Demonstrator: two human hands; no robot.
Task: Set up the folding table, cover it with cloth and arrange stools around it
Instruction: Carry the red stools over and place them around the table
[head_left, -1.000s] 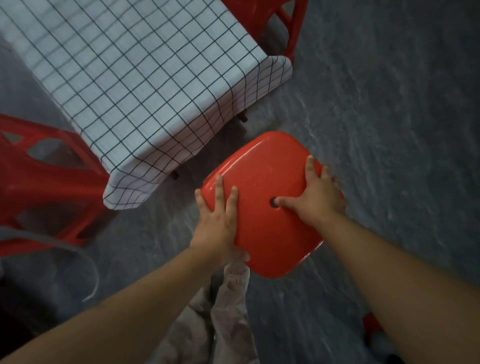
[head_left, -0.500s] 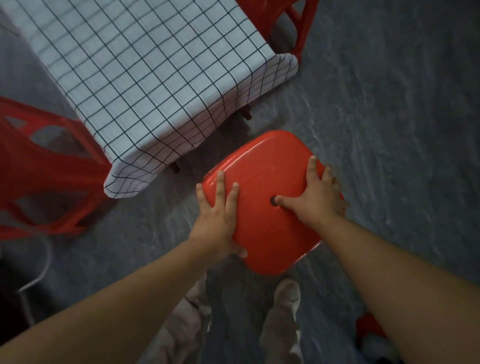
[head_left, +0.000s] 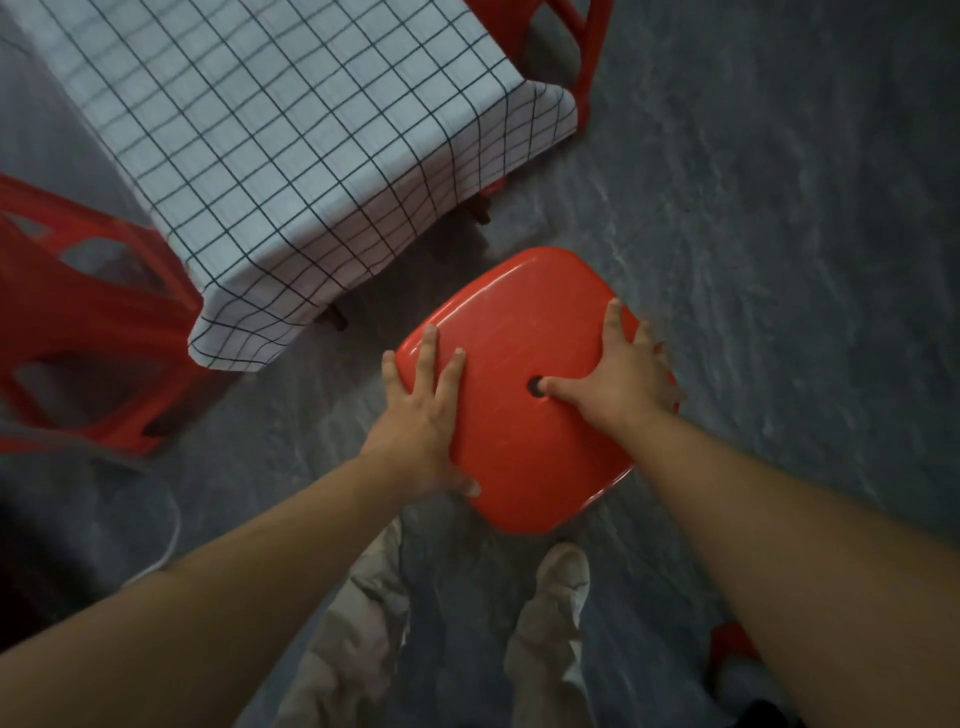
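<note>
A red plastic stool (head_left: 519, 384) with a small hole in its seat is right in front of me, near the table's short end. My left hand (head_left: 421, 421) grips the seat's left edge, fingers spread on top. My right hand (head_left: 618, 379) grips the right edge, thumb at the hole. The folding table is covered by a white cloth with a black grid (head_left: 291, 135); two dark table feet show under its hem. A second red stool (head_left: 88, 322) stands at the table's left side and a third (head_left: 576, 47) at the far right corner.
The floor (head_left: 779, 260) is dark grey with a stone pattern. My legs in light trousers and a pale shoe (head_left: 563, 569) are below the held stool. A white cable (head_left: 166, 540) curves on the floor at the left. A red and white object (head_left: 732, 649) lies at the bottom right.
The view has shifted so the table sits a little further right and up. The stool stays in both hands with the same grip. My feet have stepped, and the right shoe came into view.
</note>
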